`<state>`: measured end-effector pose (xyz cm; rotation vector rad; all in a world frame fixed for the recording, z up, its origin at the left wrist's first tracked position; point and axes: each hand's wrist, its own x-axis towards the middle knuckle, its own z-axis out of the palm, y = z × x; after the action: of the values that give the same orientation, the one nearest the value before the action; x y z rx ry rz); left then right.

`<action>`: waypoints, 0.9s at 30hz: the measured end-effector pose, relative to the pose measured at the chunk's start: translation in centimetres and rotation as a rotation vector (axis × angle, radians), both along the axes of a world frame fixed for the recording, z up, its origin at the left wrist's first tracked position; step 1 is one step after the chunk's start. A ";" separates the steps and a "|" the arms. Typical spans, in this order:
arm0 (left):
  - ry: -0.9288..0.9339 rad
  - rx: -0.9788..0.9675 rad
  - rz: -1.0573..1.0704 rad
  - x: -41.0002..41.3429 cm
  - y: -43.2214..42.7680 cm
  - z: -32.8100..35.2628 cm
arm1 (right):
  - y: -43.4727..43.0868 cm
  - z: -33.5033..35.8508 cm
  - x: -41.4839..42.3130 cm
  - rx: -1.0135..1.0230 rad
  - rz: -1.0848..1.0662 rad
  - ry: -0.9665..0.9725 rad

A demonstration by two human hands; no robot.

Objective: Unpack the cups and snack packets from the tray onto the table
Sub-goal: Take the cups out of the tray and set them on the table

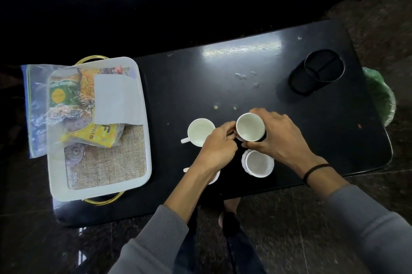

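A white cup is held between both hands at the middle of the black table. My right hand wraps its right side; my left hand pinches its left side near the handle. Another white cup stands to the left, handle pointing left. A fluted white cup stands just in front of my right hand. A further cup is mostly hidden under my left wrist. The white tray at the table's left end holds snack packets and a clear zip bag.
A black mesh holder stands at the table's far right. Crumbs lie mid-table. A burlap mat lines the tray's near half, with a small glass lid on it. A green bag hangs past the right edge.
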<state>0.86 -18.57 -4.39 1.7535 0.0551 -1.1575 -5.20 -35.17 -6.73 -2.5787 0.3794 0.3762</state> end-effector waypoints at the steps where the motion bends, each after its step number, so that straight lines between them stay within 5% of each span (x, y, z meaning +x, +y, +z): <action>1: 0.005 -0.006 0.003 -0.1 0.0 0.0 | 0.0 0.0 0.0 0.015 -0.006 0.005; 10: -0.015 0.013 0.072 -0.1 0.1 0.7 | 0.4 1.9 0.6 0.013 0.032 -0.014; 27: -0.448 0.074 0.358 7.3 10.7 4.1 | 11.2 6.8 11.5 0.134 0.269 -0.181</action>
<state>8.15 -7.83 -0.26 1.9347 0.1356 -0.4989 6.34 -24.00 0.07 -2.5097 -0.0561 0.2482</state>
